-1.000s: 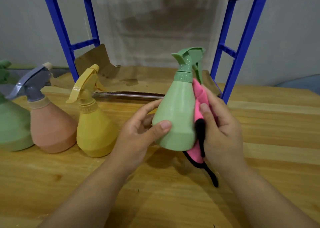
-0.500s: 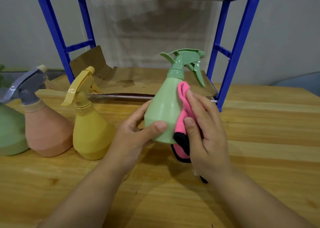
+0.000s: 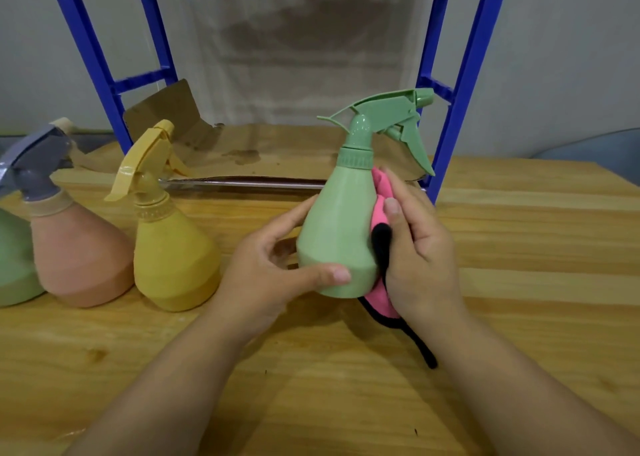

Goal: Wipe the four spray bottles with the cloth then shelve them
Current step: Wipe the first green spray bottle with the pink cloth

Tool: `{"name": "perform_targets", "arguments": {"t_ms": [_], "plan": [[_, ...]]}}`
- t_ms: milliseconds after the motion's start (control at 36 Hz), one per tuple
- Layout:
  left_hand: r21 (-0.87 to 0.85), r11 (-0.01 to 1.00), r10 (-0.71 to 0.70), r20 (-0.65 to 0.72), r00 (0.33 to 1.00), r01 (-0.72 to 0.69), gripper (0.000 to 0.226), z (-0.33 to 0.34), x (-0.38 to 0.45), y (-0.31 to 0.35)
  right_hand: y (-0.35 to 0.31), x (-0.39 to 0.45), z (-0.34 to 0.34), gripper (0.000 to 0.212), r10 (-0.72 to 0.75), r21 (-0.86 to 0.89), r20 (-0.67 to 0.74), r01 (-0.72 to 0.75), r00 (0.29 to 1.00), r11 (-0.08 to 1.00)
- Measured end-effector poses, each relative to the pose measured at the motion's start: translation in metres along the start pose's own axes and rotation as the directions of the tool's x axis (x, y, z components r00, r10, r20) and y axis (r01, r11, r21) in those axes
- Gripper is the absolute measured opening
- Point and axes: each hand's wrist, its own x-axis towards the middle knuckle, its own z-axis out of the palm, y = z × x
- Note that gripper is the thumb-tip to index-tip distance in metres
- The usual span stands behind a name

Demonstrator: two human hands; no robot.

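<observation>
A green spray bottle (image 3: 337, 234) is held upright just above the wooden table (image 3: 519, 248), its nozzle pointing right. My left hand (image 3: 273, 272) grips its lower body from the left, thumb across the front. My right hand (image 3: 419, 251) presses a pink cloth with black trim (image 3: 381, 210) against the bottle's right side. A yellow spray bottle (image 3: 173, 248), a pink one with a grey trigger head (image 3: 76, 251) and part of another green one (image 3: 14, 265) stand in a row on the table at the left.
A blue metal shelf rack (image 3: 464, 85) stands at the back of the table, right behind the held bottle. Brown cardboard (image 3: 242, 147) lies on its lowest level. A grey wall is behind it.
The bottle has turned in my hands, its nozzle now pointing right. My right hand has slid the cloth along the bottle's right side. The other bottles have not moved.
</observation>
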Motion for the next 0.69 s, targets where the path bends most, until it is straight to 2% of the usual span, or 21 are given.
{"name": "perform_targets", "arguments": {"t_ms": [139, 222, 306, 361, 417, 472, 556, 611, 639, 694], "plan": [[-0.028, 0.999, 0.034, 0.022, 0.999, -0.033, 0.071, 0.001, -0.002, 0.003, 0.0, -0.002, -0.001, 0.039, -0.107, -0.08, 0.018, 0.108, 0.994, 0.991], [-0.124, 0.992, 0.014, 0.01, 1.0, -0.012, 0.077, 0.0, -0.001, 0.003, -0.004, -0.005, -0.001, 0.043, -0.183, -0.13, 0.053, 0.188, 0.982, 0.973], [-0.256, 0.966, -0.039, -0.035, 0.999, 0.029, 0.078, -0.003, 0.001, 0.004, -0.006, -0.011, 0.004, 0.049, -0.312, -0.245, 0.145, 0.339, 0.939, 0.908], [-0.308, 0.951, -0.042, -0.052, 0.998, 0.024, 0.07, -0.005, 0.001, 0.005, -0.002, -0.012, 0.007, 0.048, -0.406, -0.304, 0.193, 0.448, 0.893, 0.841], [-0.311, 0.95, -0.032, -0.033, 0.999, 0.02, 0.071, -0.007, 0.0, 0.005, 0.001, -0.01, 0.008, 0.047, -0.436, -0.297, 0.205, 0.48, 0.876, 0.826], [-0.286, 0.958, -0.031, -0.01, 0.999, 0.027, 0.08, -0.007, -0.001, 0.005, 0.0, -0.007, 0.006, 0.045, -0.383, -0.233, 0.183, 0.419, 0.905, 0.878], [-0.227, 0.973, -0.045, -0.009, 0.999, 0.041, 0.085, -0.006, -0.002, 0.004, -0.004, -0.003, 0.005, 0.039, -0.133, -0.022, 0.098, 0.136, 0.986, 0.991], [-0.214, 0.976, -0.045, -0.014, 0.999, 0.041, 0.076, -0.003, -0.002, 0.002, -0.005, -0.002, 0.006, 0.036, 0.078, 0.167, 0.077, -0.09, 0.994, 0.982], [-0.221, 0.975, -0.044, -0.027, 0.999, 0.037, 0.067, -0.001, -0.001, 0.001, -0.005, -0.002, 0.006, 0.036, 0.135, 0.206, 0.075, -0.148, 0.988, 0.967], [-0.238, 0.971, -0.045, -0.084, 0.995, 0.024, 0.053, 0.0, 0.001, 0.001, -0.007, -0.004, 0.006, 0.042, 0.134, 0.163, 0.074, -0.144, 0.988, 0.976]]}}
